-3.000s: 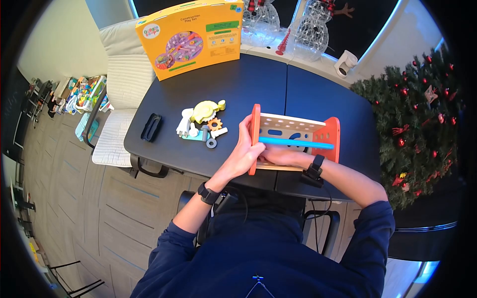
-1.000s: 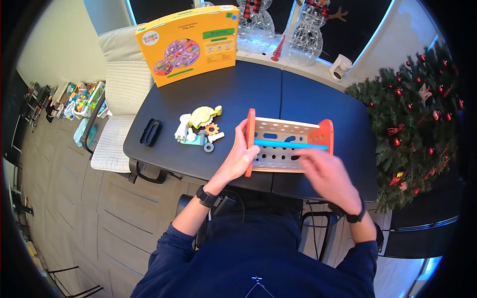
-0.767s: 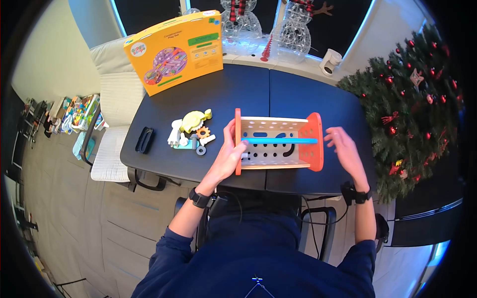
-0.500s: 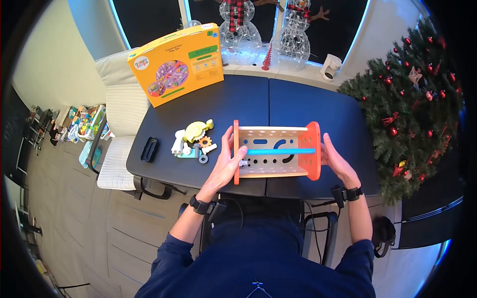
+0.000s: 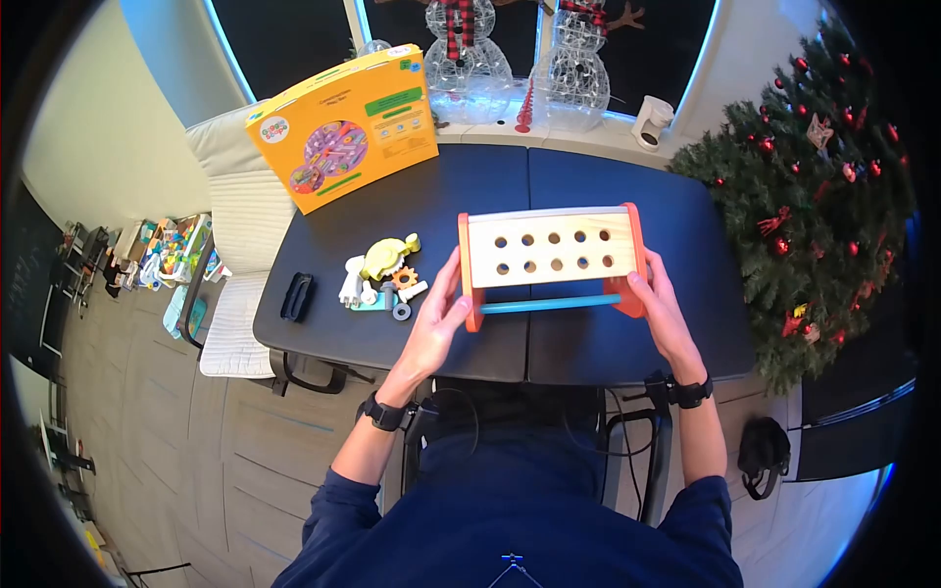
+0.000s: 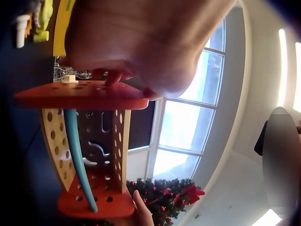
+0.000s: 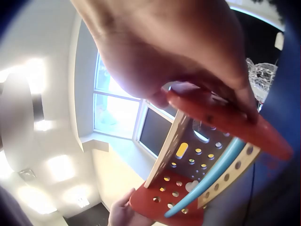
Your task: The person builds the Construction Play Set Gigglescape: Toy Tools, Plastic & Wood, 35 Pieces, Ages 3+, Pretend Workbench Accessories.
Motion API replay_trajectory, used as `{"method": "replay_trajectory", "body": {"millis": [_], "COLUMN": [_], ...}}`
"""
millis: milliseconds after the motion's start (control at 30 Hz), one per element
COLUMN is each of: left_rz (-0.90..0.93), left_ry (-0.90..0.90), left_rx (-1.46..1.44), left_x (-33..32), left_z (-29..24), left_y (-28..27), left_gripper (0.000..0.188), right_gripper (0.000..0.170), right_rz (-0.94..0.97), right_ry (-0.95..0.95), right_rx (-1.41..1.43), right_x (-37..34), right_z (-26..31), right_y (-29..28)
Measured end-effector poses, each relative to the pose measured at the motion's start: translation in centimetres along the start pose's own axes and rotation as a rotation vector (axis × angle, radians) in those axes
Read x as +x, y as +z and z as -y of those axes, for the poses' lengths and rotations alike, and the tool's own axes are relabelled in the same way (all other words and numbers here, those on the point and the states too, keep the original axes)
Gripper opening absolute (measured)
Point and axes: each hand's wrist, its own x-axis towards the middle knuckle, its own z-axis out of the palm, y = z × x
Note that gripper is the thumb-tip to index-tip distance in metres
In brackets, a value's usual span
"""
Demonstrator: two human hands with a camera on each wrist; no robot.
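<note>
A toy toolbox (image 5: pixel 554 247) of pale wood with orange-red end panels is held between my two hands over the table. In the head view its panel with two rows of holes faces up, and the blue rod handle (image 5: pixel 554 304) lies toward me. My left hand (image 5: pixel 436 318) grips the left end panel, thumb on the near side. My right hand (image 5: pixel 667 309) grips the right end panel, its thumb at the near corner. A pale bolt head (image 6: pixel 70 79) sticks out of the left end panel (image 6: pixel 84 96) in the left wrist view.
Loose toy parts lie left on the table: a yellow piece (image 5: pixel 385 258), an orange gear (image 5: pixel 404 278), a grey ring (image 5: pixel 402 312). A black tray (image 5: pixel 297 296) lies farther left. Behind stands a yellow box (image 5: pixel 343 127); a Christmas tree (image 5: pixel 794 216) is at right.
My right hand has come out of the toolbox and moved round to its right end panel. The toolbox has tipped from its open side to a holed panel facing up; the rod is now nearer me.
</note>
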Motion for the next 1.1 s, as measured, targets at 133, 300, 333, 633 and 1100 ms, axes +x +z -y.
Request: {"method": "replay_trajectory", "body": {"millis": [133,300,333,633,1100], "left_rz": [0.005,0.005,-0.001,0.0,-0.288], "left_ry": [0.031,0.033,0.02,0.005,0.157], "left_rx": [0.059,0.249,0.252,0.458,1.664], "left_x": [-0.2,-0.5,-0.6,-2.2,-0.2], "left_z": [2.1,2.8,2.6,3.6,5.2], "left_y": [-0.1,0.2,0.4,0.0,-8.1], "left_gripper": [0.082,0.089,0.089,0.085,0.027], "right_gripper": [0.053,0.039,0.038,0.032,0.033], "right_rz": [-0.049,-0.087,-0.091,-0.048,-0.327], "right_ry": [-0.076,-0.047,-0.042,0.021,-0.17], "right_rx": [0.038,0.062,0.051,-0.128,-0.496], "right_x": [-0.1,-0.3,-0.4,-0.7,-3.3], "right_z": [-1.7,-4.3,-4.7,-5.9,-3.6], "right_y": [0.1,0.0,-0.1,0.5,1.4]}}
